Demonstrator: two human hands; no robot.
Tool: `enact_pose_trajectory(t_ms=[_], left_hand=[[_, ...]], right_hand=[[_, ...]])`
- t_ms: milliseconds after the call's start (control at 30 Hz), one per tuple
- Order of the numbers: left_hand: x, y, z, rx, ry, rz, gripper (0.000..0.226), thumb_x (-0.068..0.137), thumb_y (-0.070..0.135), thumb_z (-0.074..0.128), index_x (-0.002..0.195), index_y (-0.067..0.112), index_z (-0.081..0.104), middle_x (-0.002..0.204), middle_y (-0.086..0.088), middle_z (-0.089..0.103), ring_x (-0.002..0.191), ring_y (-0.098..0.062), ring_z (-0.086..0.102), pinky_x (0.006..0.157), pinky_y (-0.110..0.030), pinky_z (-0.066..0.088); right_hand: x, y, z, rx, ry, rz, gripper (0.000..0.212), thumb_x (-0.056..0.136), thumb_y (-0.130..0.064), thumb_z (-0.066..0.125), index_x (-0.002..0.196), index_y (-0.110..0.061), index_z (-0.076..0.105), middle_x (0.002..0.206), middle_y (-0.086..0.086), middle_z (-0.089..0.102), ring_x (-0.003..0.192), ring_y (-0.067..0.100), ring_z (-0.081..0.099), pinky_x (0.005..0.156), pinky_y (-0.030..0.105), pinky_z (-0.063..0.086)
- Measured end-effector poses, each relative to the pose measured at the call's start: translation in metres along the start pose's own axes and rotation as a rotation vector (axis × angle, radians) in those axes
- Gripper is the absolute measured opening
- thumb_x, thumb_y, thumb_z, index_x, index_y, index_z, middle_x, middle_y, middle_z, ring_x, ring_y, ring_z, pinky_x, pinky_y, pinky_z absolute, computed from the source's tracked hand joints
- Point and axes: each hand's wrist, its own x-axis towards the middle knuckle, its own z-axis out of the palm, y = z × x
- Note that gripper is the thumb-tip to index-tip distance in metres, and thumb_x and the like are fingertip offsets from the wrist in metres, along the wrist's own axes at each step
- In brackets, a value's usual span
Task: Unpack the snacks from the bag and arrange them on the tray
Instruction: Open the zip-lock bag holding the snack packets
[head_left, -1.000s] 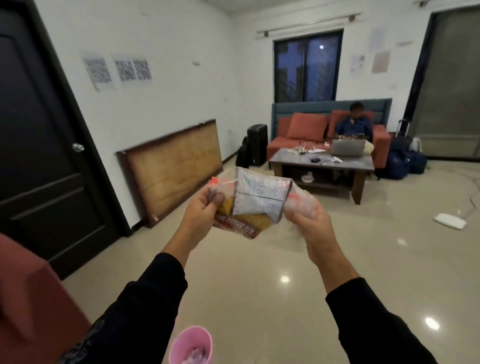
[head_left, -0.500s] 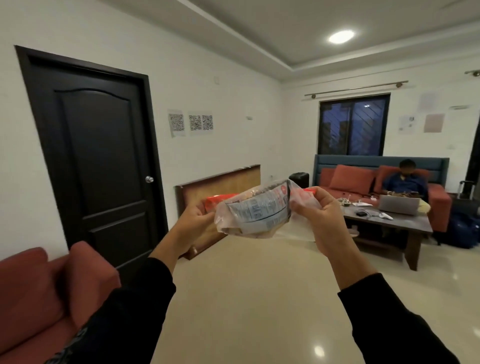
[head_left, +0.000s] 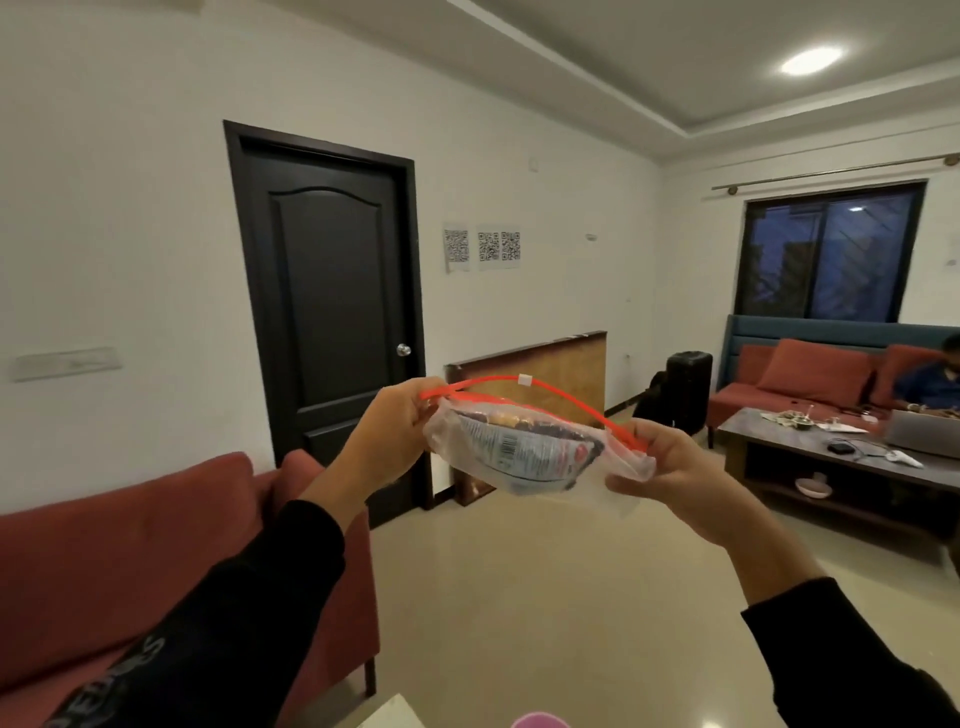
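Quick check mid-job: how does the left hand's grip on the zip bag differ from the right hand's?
The left hand pinches the zip bag at the raised end of its red zip strip; the right hand pinches the lower end, so the strip slopes down to the right. The left shows its back, the right its thumb side. Both hold the bag in mid-air, snack packets inside.

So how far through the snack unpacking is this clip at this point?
Early. Done: the zip bag looks open, its red zipper strip bowed apart at the mouth. In hand: the left hand and right hand each pinch one end of the mouth, pulling it wide. Left: the snack packets are all inside the bag; none has been taken out, and no tray is in view.
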Motion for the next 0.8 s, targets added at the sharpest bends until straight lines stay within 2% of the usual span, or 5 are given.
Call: enact_pose_trajectory(t_ms=[100,233,500,700,800], left_hand=[[-0.017,-0.002,-0.015,0.050,0.074,0.027,0.015,0.089,0.017,0.068,0.083,0.029,0.062,0.076,0.015,0.065,0.075,0.000,0.065,0.067,-0.010,0.050],[-0.033,-0.005,-0.023,0.095,0.138,0.016,0.015,0.089,0.017,0.069,0.084,0.028,0.061,0.075,0.020,0.061,0.077,0.004,0.064,0.067,-0.005,0.048],[-0.043,0.004,-0.014,0.172,0.129,0.041,0.006,0.090,0.011,0.065,0.094,0.013,0.069,0.081,0.009,0.062,0.071,0.001,0.060,0.068,-0.003,0.045],[-0.039,0.006,-0.010,0.244,0.137,0.046,0.011,0.089,0.005,0.064,0.099,0.007,0.068,0.089,-0.002,0.068,0.077,-0.010,0.063,0.076,-0.024,0.055],[-0.034,0.006,-0.009,0.232,0.153,0.048,0.016,0.089,0.000,0.056,0.096,0.006,0.069,0.088,-0.005,0.069,0.079,-0.015,0.065,0.075,-0.030,0.056]], right_hand=[[-0.003,-0.013,0.009,-0.001,-0.188,0.128,0.064,0.073,0.008,0.077,0.127,-0.017,0.056,0.115,0.002,0.068,0.104,0.019,0.065,0.082,0.027,0.055],[0.004,-0.041,0.020,0.066,-0.338,0.156,0.102,0.062,-0.053,0.084,0.148,-0.029,0.033,0.139,0.003,0.057,0.124,0.024,0.058,0.098,0.043,0.048],[0.051,-0.092,0.126,-0.644,-0.124,-0.098,0.060,0.085,-0.052,0.063,0.140,-0.034,0.045,0.109,-0.010,0.067,0.092,0.007,0.066,0.080,0.027,0.052],[0.055,-0.078,0.135,-0.947,-0.061,-0.257,0.010,0.090,-0.023,0.059,0.097,-0.028,0.064,0.082,-0.009,0.066,0.072,0.008,0.060,0.063,0.025,0.049],[0.062,-0.065,0.128,-0.975,-0.028,-0.244,0.036,0.094,-0.021,0.054,0.061,-0.032,0.046,0.062,-0.009,0.054,0.056,0.006,0.050,0.056,0.023,0.036]])
